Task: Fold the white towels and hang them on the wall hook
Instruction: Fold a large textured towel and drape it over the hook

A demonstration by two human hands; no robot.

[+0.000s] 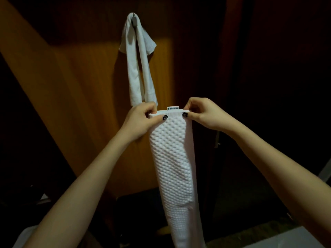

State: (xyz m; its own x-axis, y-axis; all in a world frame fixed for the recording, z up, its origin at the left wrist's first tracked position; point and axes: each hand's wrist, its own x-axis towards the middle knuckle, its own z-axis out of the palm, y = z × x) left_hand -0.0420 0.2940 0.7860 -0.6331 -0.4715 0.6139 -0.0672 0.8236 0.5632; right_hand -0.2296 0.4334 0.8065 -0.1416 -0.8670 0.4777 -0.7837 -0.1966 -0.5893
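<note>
A white waffle-textured towel (172, 167) hangs down in a long narrow fold in front of me, with a small label at its top edge. My left hand (141, 119) pinches the top left corner and my right hand (200, 112) pinches the top right corner, thumbs on the near face. Above, a smooth white towel (138, 68) is draped over a metal wall hook (134, 20) on the wooden panel; its lower ends hang just behind my left hand.
The wooden wall panel (80, 86) is lit orange in the middle and dark elsewhere. A dark door or panel (268, 68) stands to the right. A pale surface (286, 237) shows at the bottom right.
</note>
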